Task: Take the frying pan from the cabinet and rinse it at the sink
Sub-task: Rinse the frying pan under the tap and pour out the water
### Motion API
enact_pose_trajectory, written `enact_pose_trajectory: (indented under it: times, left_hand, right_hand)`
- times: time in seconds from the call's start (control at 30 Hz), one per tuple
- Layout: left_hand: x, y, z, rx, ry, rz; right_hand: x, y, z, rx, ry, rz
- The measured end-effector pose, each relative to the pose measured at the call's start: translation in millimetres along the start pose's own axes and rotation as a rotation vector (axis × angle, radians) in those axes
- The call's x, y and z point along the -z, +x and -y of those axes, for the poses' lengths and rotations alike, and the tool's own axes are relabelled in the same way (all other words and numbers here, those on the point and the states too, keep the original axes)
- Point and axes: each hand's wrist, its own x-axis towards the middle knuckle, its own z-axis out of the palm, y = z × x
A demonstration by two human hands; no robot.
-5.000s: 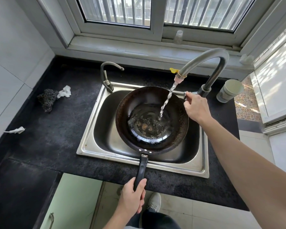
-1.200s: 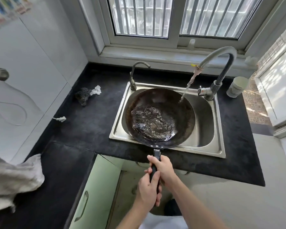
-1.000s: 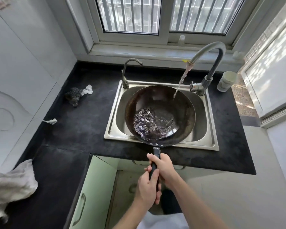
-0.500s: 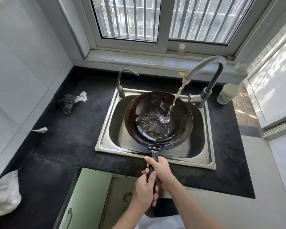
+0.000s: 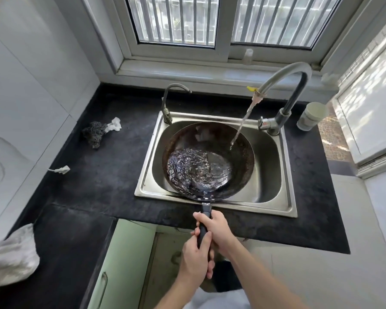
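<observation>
A dark round frying pan (image 5: 210, 141) hangs over the steel sink (image 5: 286, 175), tipped toward the left so the water in it pools at its left side. Its black handle (image 5: 204, 221) points toward me. My right hand (image 5: 216, 230) grips the handle near the pan. Just behind it, my left hand (image 5: 195, 260) grips the handle's end. A thin stream of water falls from the tall curved tap (image 5: 285, 85) onto the pan's right inner wall.
A smaller tap (image 5: 168, 103) stands at the sink's back left. On the black counter (image 5: 98, 181) lie a dark scrubber (image 5: 94, 133) and white scraps. A pale cup (image 5: 312, 115) stands right of the tap. A green cabinet door (image 5: 120, 264) hangs open below.
Five seconds ago my right hand was at the tap; now both hands grip the handle. In the last half second the pan tipped left and the water swirled to its left side.
</observation>
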Motion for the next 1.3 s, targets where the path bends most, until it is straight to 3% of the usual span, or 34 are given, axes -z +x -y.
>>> enact_pose_trajectory:
  times: [0.4,0.63,1.03,1.3]
  left_hand:
    - [-7,19,-17,-0.041,0.179,-0.075]
    - [-4,12,-10,-0.029,0.142,-0.050]
    - [-20,9,2,-0.033,0.161,0.022]
    - [-9,11,-9,-0.082,0.229,-0.053]
  right_hand:
    - [10,22,15,-0.001,0.022,0.065]
    - [9,12,9,0.034,0.009,0.091]
    - [31,2,-4,0.063,0.029,-0.015]
    - [17,16,-2,0.037,0.024,0.047]
